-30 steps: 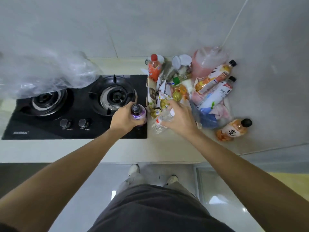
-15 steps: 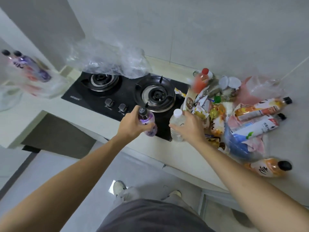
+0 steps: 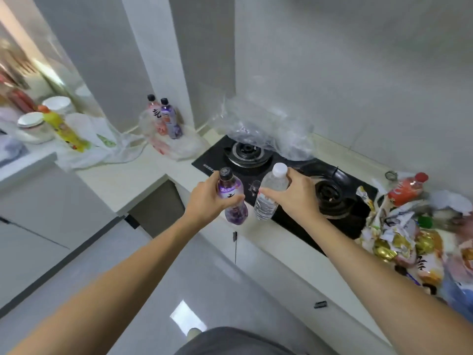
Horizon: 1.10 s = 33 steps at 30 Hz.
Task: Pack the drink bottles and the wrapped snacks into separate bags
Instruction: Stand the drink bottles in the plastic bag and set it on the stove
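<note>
Bottles are what both hands carry at this moment: the left hand [image 3: 207, 201] has its fingers curled round a purple drink bottle [image 3: 231, 198], and the right hand [image 3: 294, 196] grips a clear water bottle [image 3: 268, 196] just below its white cap, both held upright in the air above the front edge of the black gas hob [image 3: 281, 180]. The step in hand looks like the carry from the heap to the drinks bag. That bag [image 3: 176, 139], a thin clear one, lies on the counter [image 3: 128, 175] in the far corner to the left, with two dark-capped bottles [image 3: 166, 116] already standing in it, well apart from the hands. The wrapped snacks [image 3: 399, 242] lie heaped with more bottles at the right edge, among them an orange bottle [image 3: 407, 188] with a red cap. A second clear bag [image 3: 268, 131] sits crumpled on the back of the hob, probably meant for the snacks, though the blur makes that uncertain. The next move calls for a long reach left and forward, then lowering each bottle through a soft, slack bag mouth without toppling the two inside; with both hands full, neither is free to hold the bag open.
</note>
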Tool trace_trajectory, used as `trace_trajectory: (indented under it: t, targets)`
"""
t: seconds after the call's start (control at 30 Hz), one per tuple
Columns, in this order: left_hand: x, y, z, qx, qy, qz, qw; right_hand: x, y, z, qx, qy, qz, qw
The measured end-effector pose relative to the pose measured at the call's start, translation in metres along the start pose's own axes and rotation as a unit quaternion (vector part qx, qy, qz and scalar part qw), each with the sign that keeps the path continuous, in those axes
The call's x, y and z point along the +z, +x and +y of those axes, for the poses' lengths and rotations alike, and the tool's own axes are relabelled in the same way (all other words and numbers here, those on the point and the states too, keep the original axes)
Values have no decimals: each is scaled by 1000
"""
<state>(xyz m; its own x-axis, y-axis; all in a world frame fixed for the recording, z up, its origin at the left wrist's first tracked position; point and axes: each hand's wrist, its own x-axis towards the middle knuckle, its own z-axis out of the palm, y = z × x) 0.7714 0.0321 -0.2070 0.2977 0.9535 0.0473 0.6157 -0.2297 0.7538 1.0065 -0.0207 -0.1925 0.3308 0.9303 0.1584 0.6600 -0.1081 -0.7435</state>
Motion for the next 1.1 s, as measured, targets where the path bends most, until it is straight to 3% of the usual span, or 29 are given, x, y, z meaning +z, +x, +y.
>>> trace_trajectory:
  t: [0.23, 0.43, 0.8, 1.1]
  targets:
    - [-123, 17, -75, -8, 10, 47, 999, 103, 38, -102, -37, 9, -19, 999]
    - [-179, 53, -138, -45, -2, 88, 995, 174, 82, -149, -53, 27, -48, 997]
    - [-214, 208, -217, -49, -7, 75, 996, 290, 226, -153, -8, 66, -46, 997]
    - [-212, 341, -236, -38, 106, 16, 994, 346, 320, -135, 54, 62, -41, 996]
